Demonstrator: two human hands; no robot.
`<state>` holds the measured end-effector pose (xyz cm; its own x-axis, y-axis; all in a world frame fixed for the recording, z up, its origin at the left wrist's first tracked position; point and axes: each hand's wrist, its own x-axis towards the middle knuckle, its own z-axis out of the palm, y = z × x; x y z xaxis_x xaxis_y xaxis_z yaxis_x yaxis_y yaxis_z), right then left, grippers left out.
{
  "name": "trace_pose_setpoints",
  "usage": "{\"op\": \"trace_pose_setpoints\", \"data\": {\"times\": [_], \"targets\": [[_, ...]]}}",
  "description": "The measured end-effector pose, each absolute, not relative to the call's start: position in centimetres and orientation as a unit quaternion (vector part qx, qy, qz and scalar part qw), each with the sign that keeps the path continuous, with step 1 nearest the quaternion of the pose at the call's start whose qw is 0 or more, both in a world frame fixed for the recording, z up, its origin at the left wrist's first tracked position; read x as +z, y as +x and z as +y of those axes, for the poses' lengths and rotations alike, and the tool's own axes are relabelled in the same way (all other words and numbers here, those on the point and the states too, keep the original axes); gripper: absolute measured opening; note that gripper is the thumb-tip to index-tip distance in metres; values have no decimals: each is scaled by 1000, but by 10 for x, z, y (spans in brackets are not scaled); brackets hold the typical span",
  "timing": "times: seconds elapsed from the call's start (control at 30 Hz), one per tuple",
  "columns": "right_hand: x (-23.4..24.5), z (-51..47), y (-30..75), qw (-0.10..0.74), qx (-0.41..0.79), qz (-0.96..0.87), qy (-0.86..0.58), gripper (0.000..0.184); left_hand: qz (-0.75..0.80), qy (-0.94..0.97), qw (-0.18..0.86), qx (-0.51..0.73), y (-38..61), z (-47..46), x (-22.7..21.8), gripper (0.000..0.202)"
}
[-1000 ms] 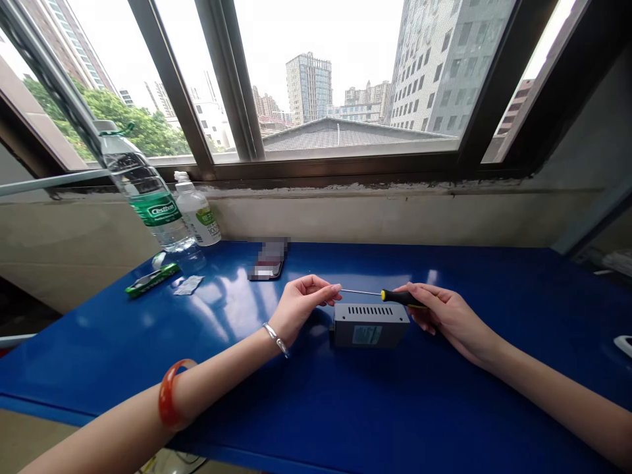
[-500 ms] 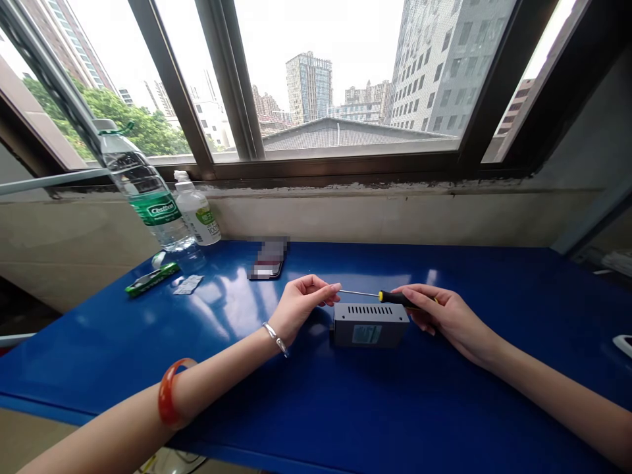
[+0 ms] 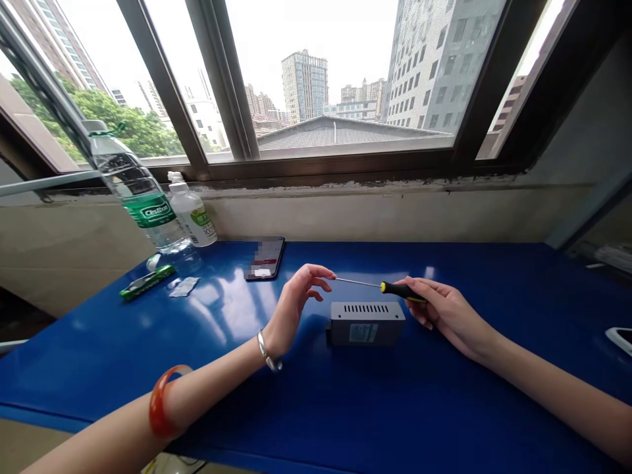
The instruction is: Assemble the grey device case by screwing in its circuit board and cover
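Note:
My right hand (image 3: 447, 313) is wrapped round the black and yellow handle of a screwdriver (image 3: 403, 291), whose thin metal shaft points left. At the tip, a fingertip of my left hand (image 3: 296, 304) touches or nearly touches the shaft. The left fingers are loosely curved and apart, and no object shows in them; the thumb is mostly hidden. Just below the screwdriver, a grey metal box (image 3: 390, 332) with a row of slots on top and a pale label on its front stands on the blue table (image 3: 316, 408).
A large water bottle (image 3: 157, 214) and a white bottle (image 3: 197, 220) stand at the back left. Before them lie a green packet (image 3: 147, 283) and a small silvery sachet (image 3: 184, 287). A phone (image 3: 266, 258) lies near the wall, and a white object (image 3: 619, 339) at the right edge.
My left fingers have opened from a pinch on the screwdriver tip and the hand has risen slightly. The screwdriver's tip has lifted a little. The view has shifted slightly.

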<state>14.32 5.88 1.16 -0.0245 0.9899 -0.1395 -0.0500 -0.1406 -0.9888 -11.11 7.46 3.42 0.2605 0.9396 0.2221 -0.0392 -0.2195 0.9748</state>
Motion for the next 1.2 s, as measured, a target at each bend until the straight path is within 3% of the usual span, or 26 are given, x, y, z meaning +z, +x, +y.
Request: {"op": "trace_pose_setpoints", "data": {"times": [0.17, 0.3, 0.43, 0.57, 0.77, 1.2], "targets": [[11, 61, 144, 482, 570, -427, -510, 52, 335, 690, 406, 497, -114, 62, 34, 53], [11, 62, 145, 491, 582, -414, -499, 46, 325, 760, 347, 444, -114, 56, 38, 68], [11, 64, 145, 504, 585, -402, -492, 41, 351, 768, 386, 372, -107, 53, 39, 80], [12, 63, 146, 512, 593, -392, -482, 38, 367, 738, 470, 315, -103, 56, 34, 71], [12, 63, 147, 516, 604, -380, -475, 36, 369, 809, 367, 274, -105, 56, 38, 25], [8, 65, 151, 516, 607, -381, -469, 36, 308, 856, 285, 302, -107, 55, 40, 26]]}}
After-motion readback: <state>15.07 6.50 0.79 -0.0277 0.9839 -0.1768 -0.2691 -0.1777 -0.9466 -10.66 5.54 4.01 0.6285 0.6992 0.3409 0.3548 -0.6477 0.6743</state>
